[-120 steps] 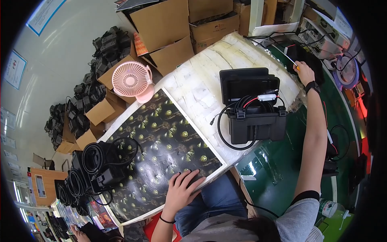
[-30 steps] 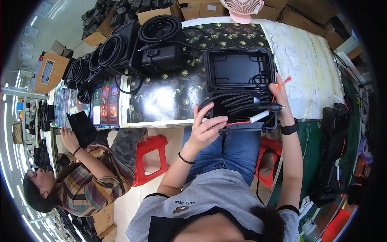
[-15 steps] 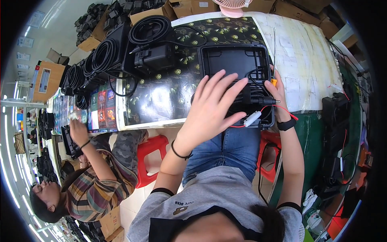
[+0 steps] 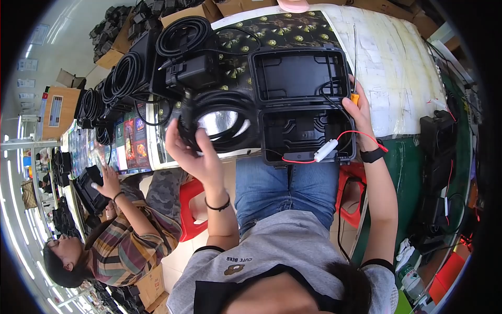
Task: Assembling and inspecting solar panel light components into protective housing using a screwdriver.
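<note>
My left hand (image 4: 194, 159) has its thumb and fingers around the left end of a coiled black cable (image 4: 227, 99), smeared by motion, just left of the case. In front of me the black plastic case (image 4: 302, 106) lies with its lid (image 4: 298, 76) folded back and its hollow bottom showing. Across its front right runs a red wire with a white inline holder (image 4: 327, 150). My right hand (image 4: 360, 112) is closed at the case's right side on a screwdriver (image 4: 355, 98) with an orange handle, its long thin shaft pointing away from me.
Further left stand black cases (image 4: 192, 73) with coiled cables (image 4: 125, 73) on top. A co-worker (image 4: 125, 230) sits at left, hands on a black case (image 4: 90, 188). Red stools (image 4: 192, 204) stand below the table. More black cases with wires (image 4: 438, 136) lie at right.
My left hand has moved from over the case to its left, taking the coiled cable out of it. The case's bottom now shows. My right hand stays at the case's right side with the screwdriver.
</note>
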The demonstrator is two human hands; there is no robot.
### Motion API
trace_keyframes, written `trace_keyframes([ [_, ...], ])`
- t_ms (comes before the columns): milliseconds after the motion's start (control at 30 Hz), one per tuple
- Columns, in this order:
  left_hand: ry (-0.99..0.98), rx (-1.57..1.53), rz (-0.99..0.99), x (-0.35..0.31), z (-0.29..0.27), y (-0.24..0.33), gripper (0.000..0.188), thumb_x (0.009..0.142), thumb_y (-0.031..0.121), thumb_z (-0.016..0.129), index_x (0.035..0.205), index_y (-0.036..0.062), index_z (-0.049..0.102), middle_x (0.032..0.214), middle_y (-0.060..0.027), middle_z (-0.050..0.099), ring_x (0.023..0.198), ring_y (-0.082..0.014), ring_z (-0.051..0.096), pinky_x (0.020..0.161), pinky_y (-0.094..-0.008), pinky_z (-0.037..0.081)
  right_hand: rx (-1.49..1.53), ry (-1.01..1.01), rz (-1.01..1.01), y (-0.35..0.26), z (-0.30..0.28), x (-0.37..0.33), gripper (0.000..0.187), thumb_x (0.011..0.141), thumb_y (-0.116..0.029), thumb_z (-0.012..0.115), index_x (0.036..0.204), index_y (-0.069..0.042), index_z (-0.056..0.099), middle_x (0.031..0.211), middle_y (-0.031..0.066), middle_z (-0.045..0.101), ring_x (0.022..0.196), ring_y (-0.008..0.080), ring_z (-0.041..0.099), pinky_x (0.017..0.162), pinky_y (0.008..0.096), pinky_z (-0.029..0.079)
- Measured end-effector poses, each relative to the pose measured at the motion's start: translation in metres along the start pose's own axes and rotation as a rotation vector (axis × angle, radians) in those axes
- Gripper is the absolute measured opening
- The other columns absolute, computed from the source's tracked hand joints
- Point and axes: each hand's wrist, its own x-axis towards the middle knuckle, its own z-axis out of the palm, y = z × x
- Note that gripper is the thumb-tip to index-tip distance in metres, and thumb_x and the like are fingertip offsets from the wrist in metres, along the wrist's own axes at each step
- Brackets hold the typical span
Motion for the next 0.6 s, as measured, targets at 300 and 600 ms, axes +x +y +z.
trace_keyframes([
  [300, -0.543, 0.419, 0.377, -0.028, -0.021, 0.010, 0.041, 0.074, 0.007, 0.081, 0.113, 0.0074, 0.067, 0.102, -0.0083, 0.069, 0.096, -0.0278, 0.065, 0.086, -0.0378, 0.051, -0.066, 0.053, 0.000, -0.002, 0.003, -0.001, 0.066, 0.088, -0.023, 0.069, 0.144, -0.002, 0.042, 0.115, 0.0039, 0.057, 0.100, 0.0098, 0.054, 0.091, 0.0222, 0.042],
  [600, -0.575, -0.557, -0.494, -0.045, -0.029, 0.025, 0.022, 0.089, 0.002, 0.070, 0.110, -0.0035, 0.065, 0.091, -0.0101, 0.071, 0.087, -0.0170, 0.071, 0.069, -0.0231, 0.054, -0.087, 0.056, -0.012, 0.002, 0.000, 0.001, 0.068, 0.088, -0.024, 0.069, 0.145, -0.002, 0.041, 0.116, 0.0048, 0.058, 0.100, 0.0106, 0.054, 0.090, 0.0234, 0.044],
])
